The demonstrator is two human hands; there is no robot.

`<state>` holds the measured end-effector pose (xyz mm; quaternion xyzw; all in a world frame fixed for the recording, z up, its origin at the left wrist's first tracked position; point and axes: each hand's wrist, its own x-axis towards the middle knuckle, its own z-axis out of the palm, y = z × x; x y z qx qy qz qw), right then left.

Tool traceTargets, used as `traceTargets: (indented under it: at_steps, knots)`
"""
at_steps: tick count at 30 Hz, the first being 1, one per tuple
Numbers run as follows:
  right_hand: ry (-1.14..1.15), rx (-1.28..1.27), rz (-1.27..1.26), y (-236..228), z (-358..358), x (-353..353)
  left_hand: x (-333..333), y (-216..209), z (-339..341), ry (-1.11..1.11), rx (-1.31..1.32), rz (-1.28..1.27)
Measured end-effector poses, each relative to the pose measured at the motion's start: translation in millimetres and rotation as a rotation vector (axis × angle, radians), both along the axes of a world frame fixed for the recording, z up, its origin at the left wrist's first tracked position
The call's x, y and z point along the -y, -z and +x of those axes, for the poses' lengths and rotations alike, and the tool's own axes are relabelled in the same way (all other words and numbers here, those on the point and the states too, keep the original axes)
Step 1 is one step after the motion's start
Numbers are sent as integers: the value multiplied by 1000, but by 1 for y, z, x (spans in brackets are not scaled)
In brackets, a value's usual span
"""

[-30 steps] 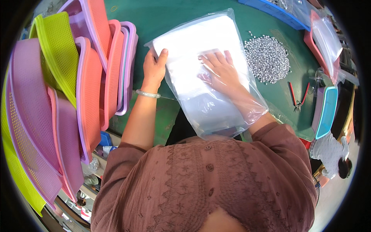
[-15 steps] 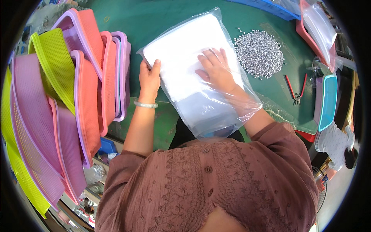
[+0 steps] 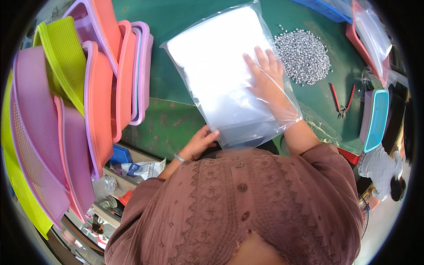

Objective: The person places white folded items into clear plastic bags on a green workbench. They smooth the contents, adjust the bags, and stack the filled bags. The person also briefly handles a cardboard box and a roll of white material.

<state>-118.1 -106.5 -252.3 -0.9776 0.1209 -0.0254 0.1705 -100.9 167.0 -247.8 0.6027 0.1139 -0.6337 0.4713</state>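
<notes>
A large clear plastic bag [image 3: 240,134] lies aslant on the green table, with a thick white stack of sheets or flat pieces [image 3: 216,48] inside its far part. My right hand [image 3: 268,81] rests on the stack, fingers spread, and the film seems to cover it up to the forearm, so it looks to be inside the bag. At the bag's near left corner, close to my body, my left hand [image 3: 201,142] pinches the edge between thumb and fingers. What the white pieces are cannot be made out.
Pink, purple and lime plastic baskets [image 3: 99,88] stand stacked at the left. Right of the bag lie a heap of small silvery metal pieces [image 3: 304,57] and red-handled pliers [image 3: 342,101]. A turquoise-rimmed bin [image 3: 375,121] and a pink tray [image 3: 357,42] holding clear film line the right edge.
My left hand has come down from the bag's upper left side to its near corner. My right hand has slid slightly right, still flat on the stack.
</notes>
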Motion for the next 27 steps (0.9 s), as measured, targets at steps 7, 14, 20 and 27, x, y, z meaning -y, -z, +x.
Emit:
traceTargets:
  at_steps: [7,14,20,27]
  knots:
    - [-96,216,-81,14,10,10,9,10,-12,-219,-157,-73]
    - [-134,279,103,7,12,11,2,12,-10,-215,-143,-113]
    - [-228,189,-104,-13,18,10,5,5,0,-242,-126,-137]
    - [-190,193,-43,-8,33,9,14,0,4,-277,-145,-133]
